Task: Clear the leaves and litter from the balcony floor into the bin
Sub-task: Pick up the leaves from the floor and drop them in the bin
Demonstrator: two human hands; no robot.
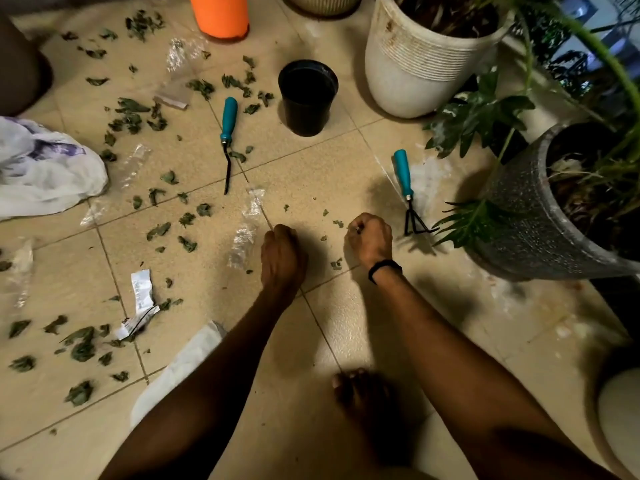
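Note:
Dry green leaves [157, 231] lie scattered over the beige floor tiles [346, 168], thickest on the left. Clear plastic wrappers [242, 240] and a torn white paper wrapper [141, 292] lie among them. My left hand [282, 254] is low over the floor just right of a clear wrapper, its fingers curled under and whatever is inside hidden. My right hand [369, 239], with a black band at the wrist, has curled fingers that seem to pinch a small leaf scrap. A few leaf bits [336, 263] lie between my hands. An empty black pot [307, 98] stands upright beyond them.
Two teal-handled tools lie on the tiles: a weeder [228, 133] and a small rake [407, 188]. An orange container [220, 15] stands at the back. A white planter [415, 71] and a grey planter [526, 209] crowd the right. A white plastic bag [45, 168] lies left. My bare foot [360, 393] is below.

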